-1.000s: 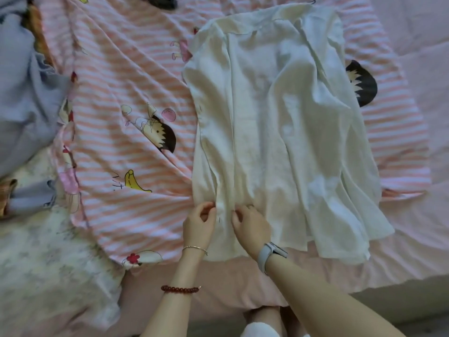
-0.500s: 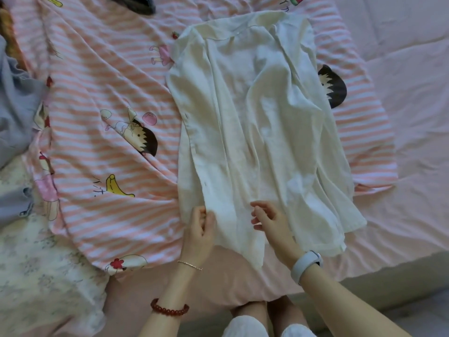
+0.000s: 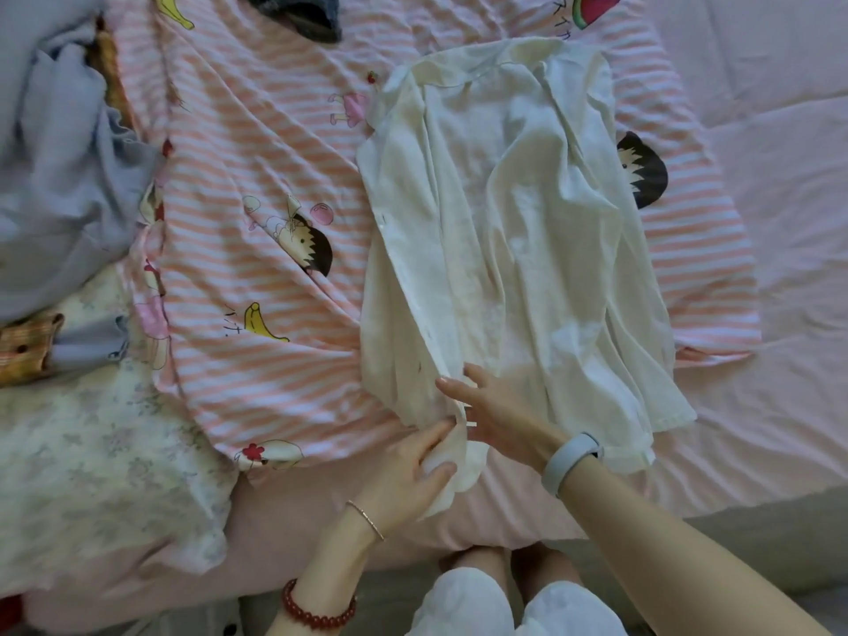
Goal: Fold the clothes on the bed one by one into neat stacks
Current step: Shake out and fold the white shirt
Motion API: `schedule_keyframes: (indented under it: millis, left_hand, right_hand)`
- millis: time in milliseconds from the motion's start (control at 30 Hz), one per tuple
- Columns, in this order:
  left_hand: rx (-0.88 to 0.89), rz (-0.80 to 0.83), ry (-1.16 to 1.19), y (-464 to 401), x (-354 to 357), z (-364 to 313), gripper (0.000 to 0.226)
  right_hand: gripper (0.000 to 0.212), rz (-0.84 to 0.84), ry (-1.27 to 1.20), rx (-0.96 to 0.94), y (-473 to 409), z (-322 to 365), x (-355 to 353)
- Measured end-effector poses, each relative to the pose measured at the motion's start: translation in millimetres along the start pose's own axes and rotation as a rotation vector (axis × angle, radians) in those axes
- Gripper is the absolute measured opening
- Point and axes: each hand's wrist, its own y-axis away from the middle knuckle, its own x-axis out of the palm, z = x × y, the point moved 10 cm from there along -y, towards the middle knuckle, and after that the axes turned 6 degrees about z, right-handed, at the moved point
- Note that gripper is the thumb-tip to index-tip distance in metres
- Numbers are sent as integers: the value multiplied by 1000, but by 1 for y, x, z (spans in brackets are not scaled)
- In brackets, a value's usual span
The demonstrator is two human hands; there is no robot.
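A white button shirt (image 3: 504, 231) lies spread lengthwise on the bed, collar far, hem near me, on top of a pink-and-white striped cartoon garment (image 3: 257, 250). My left hand (image 3: 408, 470) pinches the shirt's lower left hem corner between thumb and fingers. My right hand (image 3: 495, 406), wearing a pale watch band, rests flat with spread fingers on the shirt's lower front beside the button placket.
A heap of bluish-grey clothes (image 3: 59, 176) sits at the left, with a pale floral fabric (image 3: 92, 452) below it and a dark item (image 3: 298, 11) at the top. The pink sheet (image 3: 771, 130) extends right. The bed's edge runs just before my knees (image 3: 518, 603).
The view has shifted right and down. My left hand slid down to the hem corner and took it. My right hand opened and spread flat on the shirt.
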Motion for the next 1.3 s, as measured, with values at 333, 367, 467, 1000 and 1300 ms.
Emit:
schedule_keyframes:
  millis: [333, 367, 467, 1000, 1300]
  left_hand:
    - [-307, -107, -155, -10, 23, 61, 25]
    - [-316, -200, -117, -15, 17, 61, 24]
    - [-350, -379, 81, -35, 15, 60, 23]
    - [-399, -817, 208, -10, 23, 65, 16]
    - [-488, -770, -9, 6, 11, 58, 43]
  right_hand:
    - [24, -324, 764, 198, 26, -28, -116]
    - [24, -313, 848, 308, 35, -45, -131]
    - [30, -358, 835, 275, 53, -62, -158]
    - [30, -726, 693, -11, 91, -39, -242]
    - [27, -686, 1277, -585, 137, 16, -147]
